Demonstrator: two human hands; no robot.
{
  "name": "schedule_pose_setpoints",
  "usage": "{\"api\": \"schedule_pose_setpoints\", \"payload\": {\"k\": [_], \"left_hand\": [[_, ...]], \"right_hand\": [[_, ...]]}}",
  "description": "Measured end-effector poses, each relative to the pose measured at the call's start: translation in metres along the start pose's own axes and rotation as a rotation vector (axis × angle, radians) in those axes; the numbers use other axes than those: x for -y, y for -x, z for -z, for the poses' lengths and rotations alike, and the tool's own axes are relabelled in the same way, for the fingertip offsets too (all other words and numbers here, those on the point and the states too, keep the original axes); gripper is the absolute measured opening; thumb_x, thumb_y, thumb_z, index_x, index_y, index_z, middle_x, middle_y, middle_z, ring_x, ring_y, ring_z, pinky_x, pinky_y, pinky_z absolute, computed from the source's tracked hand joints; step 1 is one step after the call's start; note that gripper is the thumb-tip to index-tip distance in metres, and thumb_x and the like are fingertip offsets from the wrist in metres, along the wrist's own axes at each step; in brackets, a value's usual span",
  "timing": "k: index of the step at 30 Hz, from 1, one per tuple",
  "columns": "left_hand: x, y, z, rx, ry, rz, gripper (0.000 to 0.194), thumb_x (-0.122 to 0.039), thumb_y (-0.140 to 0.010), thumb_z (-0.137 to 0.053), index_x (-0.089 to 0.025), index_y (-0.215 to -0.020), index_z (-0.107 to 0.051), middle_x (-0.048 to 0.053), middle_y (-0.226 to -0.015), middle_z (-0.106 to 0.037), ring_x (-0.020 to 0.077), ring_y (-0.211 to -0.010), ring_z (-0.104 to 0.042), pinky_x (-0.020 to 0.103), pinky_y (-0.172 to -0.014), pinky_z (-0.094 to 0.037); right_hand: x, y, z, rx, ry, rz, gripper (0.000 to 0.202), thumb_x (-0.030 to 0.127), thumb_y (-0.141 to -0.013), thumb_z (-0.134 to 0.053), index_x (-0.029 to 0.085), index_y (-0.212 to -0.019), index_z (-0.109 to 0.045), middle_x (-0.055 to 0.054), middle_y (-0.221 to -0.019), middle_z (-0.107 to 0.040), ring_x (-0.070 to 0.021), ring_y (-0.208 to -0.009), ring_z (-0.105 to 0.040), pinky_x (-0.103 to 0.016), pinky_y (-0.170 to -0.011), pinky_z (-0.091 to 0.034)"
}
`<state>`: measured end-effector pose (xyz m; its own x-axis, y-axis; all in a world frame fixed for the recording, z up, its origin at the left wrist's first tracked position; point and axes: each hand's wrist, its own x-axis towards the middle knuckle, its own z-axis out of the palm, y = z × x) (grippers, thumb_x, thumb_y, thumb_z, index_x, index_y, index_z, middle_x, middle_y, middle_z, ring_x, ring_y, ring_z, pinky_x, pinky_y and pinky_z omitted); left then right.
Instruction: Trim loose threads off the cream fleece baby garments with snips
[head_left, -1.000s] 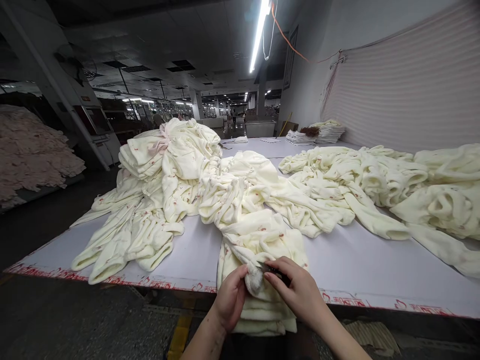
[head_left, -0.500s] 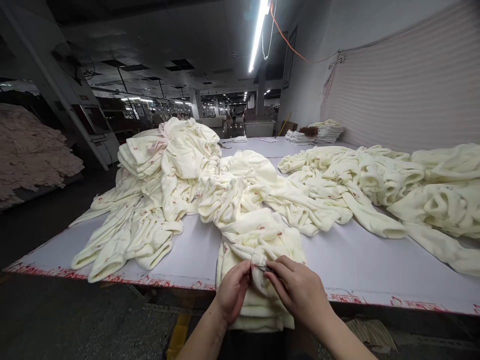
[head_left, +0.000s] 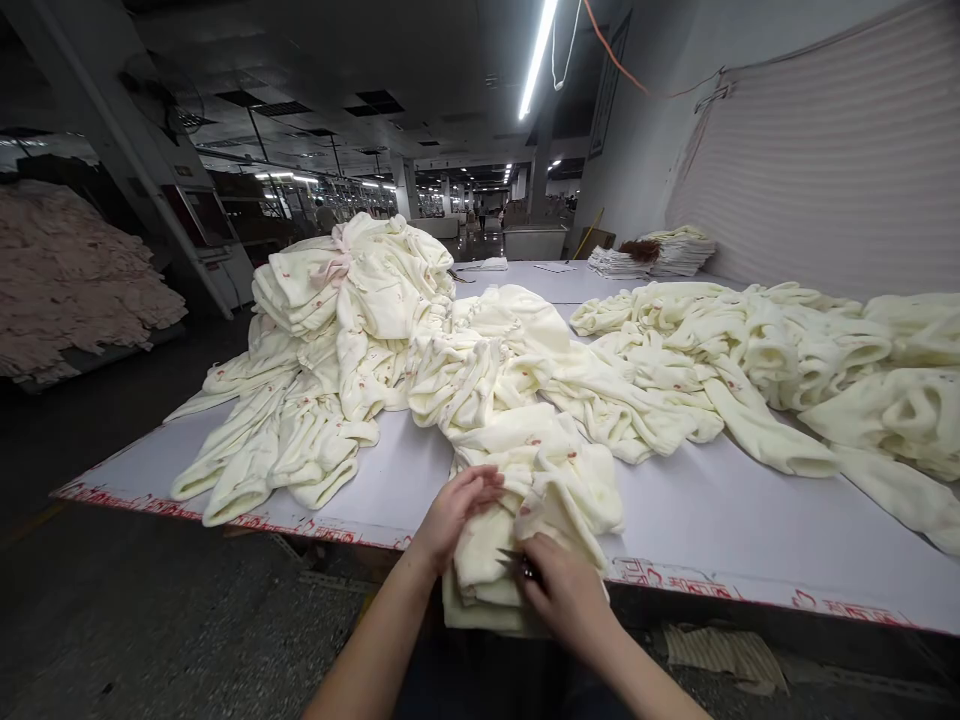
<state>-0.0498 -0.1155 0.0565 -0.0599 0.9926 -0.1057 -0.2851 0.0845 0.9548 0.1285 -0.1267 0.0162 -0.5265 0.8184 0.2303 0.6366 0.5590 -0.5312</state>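
Cream fleece garments with small reddish prints lie over the table's front edge, and the nearest garment is between my hands. My right hand is closed on a pair of thread snips, whose dark pointed blades stick out to the left over the cloth. That hand also rests against a fold of the garment. My left hand is open at the garment's left side, its fingers stretched toward the cloth. Whether the left fingertips press on the cloth is hard to see.
A tall heap of cream garments stands left on the white table, sleeves hanging forward. More cream garments spread along the right. Stacked pieces lie at the back. A pink fabric pile is far left.
My left hand has let go of the cloth and moved up and left, fingers opening. My right hand has moved down, and the snips now show clearly. The view has shifted slightly.
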Motion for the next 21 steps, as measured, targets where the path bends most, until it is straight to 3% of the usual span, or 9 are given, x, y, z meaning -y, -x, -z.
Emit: {"api": "schedule_pose_setpoints", "payload": {"k": [3,5,8,12,14,18,21], "left_hand": [[0.009,0.033,0.019,-0.279,-0.226,-0.115,0.023,-0.038,-0.076,-0.061,-0.021,-0.092,-0.06,0.004,-0.095,-0.064,0.0214,-0.095,-0.057,0.032,-0.085,-0.039],[0.025,0.054,0.023,-0.404,-0.541,-0.123,0.024,-0.043,-0.076,-0.061,-0.021,-0.087,-0.057,0.002,-0.079,-0.061,0.0208,-0.076,-0.056,0.033,-0.073,-0.041],[0.052,0.07,0.011,-0.349,-0.848,-0.118,0.03,-0.044,-0.07,-0.066,-0.021,-0.087,-0.056,0.005,-0.082,-0.059,0.0241,-0.076,-0.054,0.036,-0.071,-0.041],[0.067,0.062,-0.014,-0.392,-0.967,-0.344,0.005,-0.02,-0.075,-0.055,-0.021,-0.075,-0.05,0.006,-0.088,-0.054,0.0252,-0.087,-0.052,0.038,-0.077,-0.041],[0.065,0.057,-0.02,-0.383,-0.927,-0.465,0.014,-0.007,-0.076,-0.044,-0.022,-0.076,-0.045,0.005,-0.088,-0.052,0.0222,-0.087,-0.052,0.035,-0.078,-0.041],[0.061,0.053,-0.019,-0.331,-0.876,-0.62,0.022,-0.001,-0.075,-0.04,-0.022,-0.074,-0.038,0.004,-0.091,-0.055,0.0196,-0.088,-0.054,0.031,-0.076,-0.042],[0.062,0.053,-0.017,-0.345,-0.897,-0.686,0.022,0.0,-0.076,-0.041,-0.022,-0.071,-0.039,0.004,-0.09,-0.056,0.019,-0.088,-0.054,0.03,-0.077,-0.042]], "right_hand": [[-0.012,-0.013,0.007,-0.047,-0.068,-0.026,0.022,0.013,-0.072,-0.045,0.021,-0.084,-0.062,-0.002,-0.08,-0.069,-0.0188,-0.075,-0.065,-0.027,-0.064,-0.048],[-0.018,-0.02,0.014,-0.089,-0.092,-0.052,0.02,0.016,-0.074,-0.045,0.021,-0.084,-0.062,-0.001,-0.079,-0.069,-0.0176,-0.07,-0.064,-0.026,-0.061,-0.048],[-0.023,-0.027,0.018,-0.171,-0.083,-0.097,0.018,0.021,-0.076,-0.045,0.021,-0.085,-0.06,-0.002,-0.08,-0.068,-0.0181,-0.069,-0.064,-0.027,-0.059,-0.048],[-0.033,-0.03,0.022,-0.263,0.001,-0.119,0.018,0.021,-0.076,-0.045,0.021,-0.088,-0.057,-0.004,-0.085,-0.067,-0.021,-0.075,-0.063,-0.028,-0.06,-0.045],[-0.039,-0.027,0.028,-0.29,0.11,-0.133,0.019,0.02,-0.075,-0.045,0.023,-0.089,-0.057,-0.003,-0.086,-0.067,-0.0213,-0.073,-0.063,-0.027,-0.055,-0.043],[-0.037,-0.013,0.048,-0.195,0.196,-0.174,0.016,0.019,-0.074,-0.049,0.026,-0.087,-0.055,0.002,-0.081,-0.067,-0.0184,-0.064,-0.063,-0.024,-0.049,-0.041],[-0.017,-0.004,0.058,-0.136,0.065,-0.091,0.019,0.025,-0.079,-0.052,0.028,-0.097,-0.057,0.0,-0.093,-0.067,-0.019,-0.078,-0.065,-0.026,-0.061,-0.049]]}}
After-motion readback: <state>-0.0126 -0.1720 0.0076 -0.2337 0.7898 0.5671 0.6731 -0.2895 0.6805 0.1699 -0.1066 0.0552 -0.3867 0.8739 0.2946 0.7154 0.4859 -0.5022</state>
